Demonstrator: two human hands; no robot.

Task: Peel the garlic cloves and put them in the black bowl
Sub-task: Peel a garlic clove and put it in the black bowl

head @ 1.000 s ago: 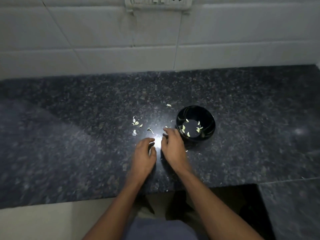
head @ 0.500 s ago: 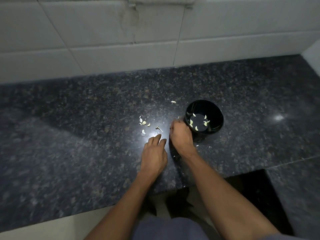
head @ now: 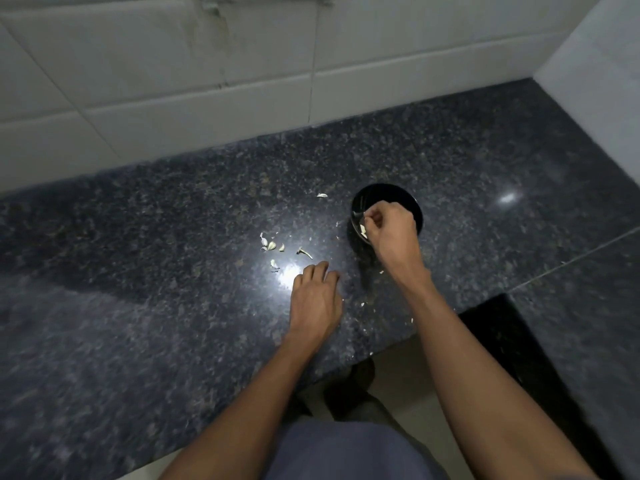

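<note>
The black bowl [head: 414, 204] stands on the dark granite counter [head: 173, 306], right of centre. My right hand [head: 389, 233] hovers over the bowl's near half with its fingers curled, and a pale garlic piece [head: 363, 231] shows under the fingertips inside the bowl. Whether the fingers still pinch it cannot be told. My left hand [head: 317, 299] rests palm down on the counter, left of the bowl, fingers relaxed. Several garlic bits and skins [head: 272, 245] lie scattered just beyond its fingertips. Most of the bowl's inside is hidden by my right hand.
A white tiled wall [head: 207, 81] runs along the back and a side wall [head: 595, 64] closes the right. One loose skin [head: 322, 195] lies left of the bowl. The counter's front edge steps back at a dark gap [head: 502, 334] on the right. Small flakes dot the counter near that edge.
My right hand lifted from the counter beside the bowl and moved over the bowl. My left hand stayed flat on the counter. The view shifted, so everything sits further right.
</note>
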